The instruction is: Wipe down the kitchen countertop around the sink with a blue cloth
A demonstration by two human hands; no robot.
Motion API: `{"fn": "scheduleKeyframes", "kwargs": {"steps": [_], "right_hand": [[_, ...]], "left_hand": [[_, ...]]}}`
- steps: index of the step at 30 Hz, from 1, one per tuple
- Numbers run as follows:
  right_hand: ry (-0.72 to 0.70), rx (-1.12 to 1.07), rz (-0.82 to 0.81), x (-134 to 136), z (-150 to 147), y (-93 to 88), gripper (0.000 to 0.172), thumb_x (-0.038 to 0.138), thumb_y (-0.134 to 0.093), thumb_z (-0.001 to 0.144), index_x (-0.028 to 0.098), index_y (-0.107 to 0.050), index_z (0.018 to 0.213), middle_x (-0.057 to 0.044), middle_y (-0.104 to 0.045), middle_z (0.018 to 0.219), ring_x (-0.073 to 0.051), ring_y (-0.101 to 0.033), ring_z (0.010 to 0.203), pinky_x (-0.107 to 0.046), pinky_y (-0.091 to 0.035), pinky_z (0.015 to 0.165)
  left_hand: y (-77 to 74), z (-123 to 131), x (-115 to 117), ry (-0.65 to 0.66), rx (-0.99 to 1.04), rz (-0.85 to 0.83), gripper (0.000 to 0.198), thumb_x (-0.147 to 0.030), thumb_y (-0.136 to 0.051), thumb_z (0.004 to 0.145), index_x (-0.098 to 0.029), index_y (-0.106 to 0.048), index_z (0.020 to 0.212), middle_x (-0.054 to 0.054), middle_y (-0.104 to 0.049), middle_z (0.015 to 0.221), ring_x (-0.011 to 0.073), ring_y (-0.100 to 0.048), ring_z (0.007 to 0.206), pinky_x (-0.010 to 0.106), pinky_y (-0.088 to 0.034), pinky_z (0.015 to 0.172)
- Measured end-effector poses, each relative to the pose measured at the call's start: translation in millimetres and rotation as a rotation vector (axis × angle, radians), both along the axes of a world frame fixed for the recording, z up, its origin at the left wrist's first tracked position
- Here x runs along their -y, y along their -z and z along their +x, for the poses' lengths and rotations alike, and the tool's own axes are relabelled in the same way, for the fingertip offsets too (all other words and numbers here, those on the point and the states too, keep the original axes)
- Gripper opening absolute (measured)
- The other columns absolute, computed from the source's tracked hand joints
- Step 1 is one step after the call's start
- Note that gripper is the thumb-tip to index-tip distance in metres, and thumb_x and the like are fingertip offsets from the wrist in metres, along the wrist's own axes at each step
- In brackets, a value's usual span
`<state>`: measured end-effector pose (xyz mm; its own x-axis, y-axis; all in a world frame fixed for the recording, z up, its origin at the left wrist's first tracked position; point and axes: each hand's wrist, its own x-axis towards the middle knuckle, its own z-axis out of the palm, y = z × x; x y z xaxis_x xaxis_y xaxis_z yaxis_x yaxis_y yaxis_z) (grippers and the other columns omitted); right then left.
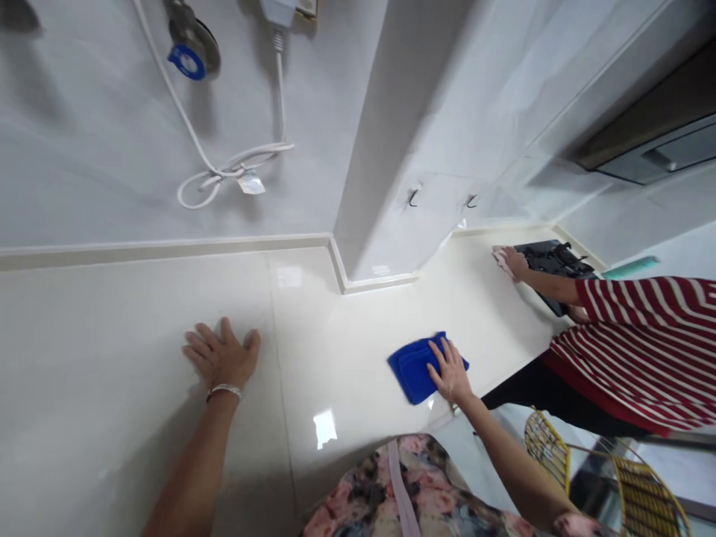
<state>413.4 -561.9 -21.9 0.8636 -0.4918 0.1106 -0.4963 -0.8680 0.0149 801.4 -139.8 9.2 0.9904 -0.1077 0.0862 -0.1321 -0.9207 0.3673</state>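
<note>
My left hand (pixel 224 359) lies flat on the pale glossy countertop (pixel 330 343), fingers spread, with nothing in it. A bracelet circles that wrist. Over to the right, a folded blue cloth (pixel 412 371) rests on the same counter. My right hand (pixel 450 373) is laid on the cloth's right part, its fingers stretched out and apart, pressing from above rather than gripping. The palm hides some of the cloth.
At right, a co-worker in a striped shirt (pixel 643 335) has a hand on a pale cloth (pixel 503 261) beside a black gas stove (pixel 551 261). A wall pillar (pixel 385 171) juts out over the counter. Yellow baskets (pixel 545 447) stand below. A white cord (pixel 195 142) hangs on the wall.
</note>
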Motion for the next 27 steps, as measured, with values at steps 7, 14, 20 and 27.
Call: {"fn": "scheduleKeyframes", "kwargs": {"steps": [7, 14, 20, 27], "right_hand": [[0.522, -0.107, 0.132, 67.6, 106.2, -25.9, 0.071, 0.044, -0.045, 0.099, 0.01, -0.045, 0.161, -0.031, -0.038, 0.165, -0.05, -0.035, 0.153, -0.071, -0.028, 0.119], [0.557, -0.063, 0.114, 26.8, 241.6, -29.5, 0.078, 0.035, -0.048, 0.094, -0.001, -0.037, 0.162, -0.039, -0.033, 0.165, -0.056, -0.032, 0.152, -0.079, -0.025, 0.115], [0.225, -0.04, 0.209, -87.4, 280.1, -34.8, 0.09, 0.038, -0.056, 0.088, -0.008, -0.032, 0.163, -0.037, -0.026, 0.169, -0.054, -0.018, 0.159, -0.075, -0.013, 0.125], [-0.621, 0.03, 0.477, -202.8, 231.1, -36.5, 0.088, 0.038, -0.068, 0.08, 0.007, -0.047, 0.16, -0.026, -0.026, 0.174, -0.042, -0.009, 0.165, -0.062, -0.013, 0.132]], "left_hand": [[1.1, -0.8, -0.2, -0.002, 0.016, 0.004, 0.081, -0.055, -0.036, 0.1, -0.003, -0.037, 0.162, 0.035, -0.01, 0.174, 0.0483, 0.003, 0.164, 0.067, -0.006, 0.13], [-3.4, -0.7, 0.9, -0.039, -0.062, 0.057, 0.081, -0.055, -0.039, 0.099, -0.006, -0.034, 0.164, 0.032, -0.01, 0.176, 0.0464, 0.002, 0.165, 0.07, -0.011, 0.128], [-2.9, -0.2, -0.3, -0.014, -0.037, 0.058, 0.082, -0.056, -0.038, 0.1, -0.004, -0.034, 0.163, 0.032, -0.008, 0.175, 0.0484, 0.001, 0.164, 0.07, -0.01, 0.128], [-10.7, -0.2, 1.6, 0.019, 0.083, 0.095, 0.085, -0.061, -0.033, 0.099, -0.002, -0.038, 0.16, 0.037, -0.02, 0.17, 0.0532, -0.011, 0.161, 0.072, -0.016, 0.125]]}}
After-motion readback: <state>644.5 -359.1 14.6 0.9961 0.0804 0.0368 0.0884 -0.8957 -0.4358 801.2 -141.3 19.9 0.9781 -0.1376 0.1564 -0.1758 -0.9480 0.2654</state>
